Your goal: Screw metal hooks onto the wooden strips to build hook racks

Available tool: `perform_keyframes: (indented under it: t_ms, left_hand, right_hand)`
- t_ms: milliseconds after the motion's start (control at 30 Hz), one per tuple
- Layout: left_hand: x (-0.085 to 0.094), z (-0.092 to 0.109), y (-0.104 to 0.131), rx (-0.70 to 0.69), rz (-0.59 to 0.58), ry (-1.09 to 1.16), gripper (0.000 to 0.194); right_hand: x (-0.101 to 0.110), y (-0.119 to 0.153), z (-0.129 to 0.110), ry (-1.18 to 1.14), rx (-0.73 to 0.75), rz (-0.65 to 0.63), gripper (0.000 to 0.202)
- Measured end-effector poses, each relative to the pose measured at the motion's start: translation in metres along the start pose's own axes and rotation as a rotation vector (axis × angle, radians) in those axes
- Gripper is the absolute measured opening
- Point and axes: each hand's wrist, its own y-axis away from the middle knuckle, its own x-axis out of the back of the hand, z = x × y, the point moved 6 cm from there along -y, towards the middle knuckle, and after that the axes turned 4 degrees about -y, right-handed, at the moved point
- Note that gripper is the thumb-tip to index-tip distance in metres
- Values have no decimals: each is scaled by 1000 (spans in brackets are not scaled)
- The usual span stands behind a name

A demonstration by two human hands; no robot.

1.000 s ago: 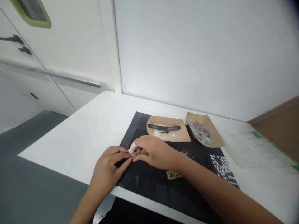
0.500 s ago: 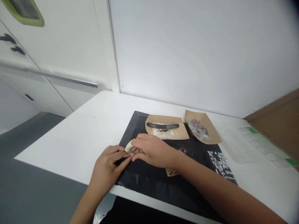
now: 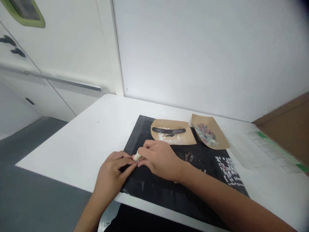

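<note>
My left hand [image 3: 115, 170] rests at the left edge of the black mat [image 3: 154, 190], its thumb and fingers pinched together around something too small to make out. Against its fingertips works my right hand [image 3: 161, 161], also closed in a pinch. A whitish ribbed cover [image 3: 137, 156] sits on the right index fingertip. What lies between the fingertips is mostly hidden. Behind the hands, a black curved nail file [image 3: 169, 130] and small white bits lie on a brown paper tray [image 3: 189, 139].
A second brown paper tray [image 3: 220, 130] holds small clear packets [image 3: 206, 133]. Small white pieces [image 3: 229, 172] lie in rows at the mat's right side. Beyond stands a clear plastic box with a green-striped edge [image 3: 280, 149]. The white table [image 3: 79, 145] meets the wall behind.
My right hand has shifted slightly to the right, its covered index fingertip moving down. The small brown piece with shiny beads beneath my right wrist is now almost fully covered. My left hand has barely moved.
</note>
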Motion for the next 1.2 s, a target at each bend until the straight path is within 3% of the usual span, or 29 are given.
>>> perform_keyframes:
  t_ms: [400, 833, 1200]
  left_hand:
    - [1, 0, 1, -15, 27, 9, 13]
    - [1, 1, 0, -15, 16, 4, 11]
    - [2, 2, 0, -25, 15, 3, 12]
  right_hand:
    - [8, -3, -3, 16, -36, -18, 20]
    - [8, -5, 2, -49, 22, -5, 27]
    - [8, 0, -1, -126, -29, 52, 9]
